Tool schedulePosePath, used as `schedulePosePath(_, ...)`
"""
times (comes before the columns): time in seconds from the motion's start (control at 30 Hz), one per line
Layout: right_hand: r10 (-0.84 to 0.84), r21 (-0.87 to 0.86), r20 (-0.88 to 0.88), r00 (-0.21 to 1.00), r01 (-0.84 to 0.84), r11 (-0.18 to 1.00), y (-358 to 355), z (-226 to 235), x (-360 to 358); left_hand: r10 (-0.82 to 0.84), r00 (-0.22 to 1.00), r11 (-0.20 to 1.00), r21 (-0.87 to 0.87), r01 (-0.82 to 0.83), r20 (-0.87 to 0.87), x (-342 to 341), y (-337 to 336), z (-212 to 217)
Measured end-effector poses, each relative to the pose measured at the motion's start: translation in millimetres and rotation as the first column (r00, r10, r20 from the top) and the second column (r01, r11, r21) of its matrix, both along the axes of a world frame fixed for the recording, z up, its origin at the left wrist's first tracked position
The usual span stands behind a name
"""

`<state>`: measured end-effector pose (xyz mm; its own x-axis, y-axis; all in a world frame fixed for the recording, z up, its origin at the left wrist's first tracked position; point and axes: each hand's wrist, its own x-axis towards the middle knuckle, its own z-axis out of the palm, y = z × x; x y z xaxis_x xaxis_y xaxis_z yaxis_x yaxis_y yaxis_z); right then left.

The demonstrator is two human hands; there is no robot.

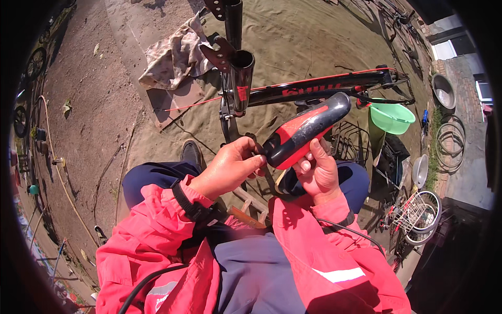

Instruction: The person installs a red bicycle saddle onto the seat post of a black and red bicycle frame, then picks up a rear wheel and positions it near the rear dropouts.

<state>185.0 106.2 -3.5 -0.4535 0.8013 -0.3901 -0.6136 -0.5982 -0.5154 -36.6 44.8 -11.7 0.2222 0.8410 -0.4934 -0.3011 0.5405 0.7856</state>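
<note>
A red-and-black bicycle saddle [308, 131] is held up in front of me, tilted with one end raised to the right. My right hand [320, 175] grips its lower right side, thumb on the near face. At the saddle's lower left end my left hand [232, 166] is closed in a pinch; what lies between its fingertips is too dark to make out. Just beyond the saddle stretches a black bicycle frame [319, 86] with red markings and a red cable. An open black tube [242, 83] stands at the frame's left end.
A stained cloth [175, 57] lies beyond my left hand, near a flat brown board [172, 102]. To the right are a light green basin [392, 118], a black wire rack [351, 141] and a wheel with a white basket [413, 212]. A green tarp [293, 31] covers the ground.
</note>
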Motion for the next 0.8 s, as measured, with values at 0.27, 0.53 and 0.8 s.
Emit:
schedulePosePath(0.27,-0.053,-0.031,-0.075,0.996,0.051,0.998,-0.3,1.7,1.3,0.071,0.997,0.997,0.018,-0.072,0.027,9.0,9.9,4.1)
schedulePosePath(0.53,-0.064,-0.049,-0.007,0.998,0.063,0.997,-0.5,-3.6,5.5,0.122,0.991,0.992,0.049,-0.119,-0.062,10.5,14.3,1.3)
schedulePosePath(0.8,-0.024,-0.074,0.105,0.994,0.032,0.997,2.2,-12.5,5.9,0.228,0.972,0.970,0.097,-0.222,-0.062,7.8,13.9,-2.7)
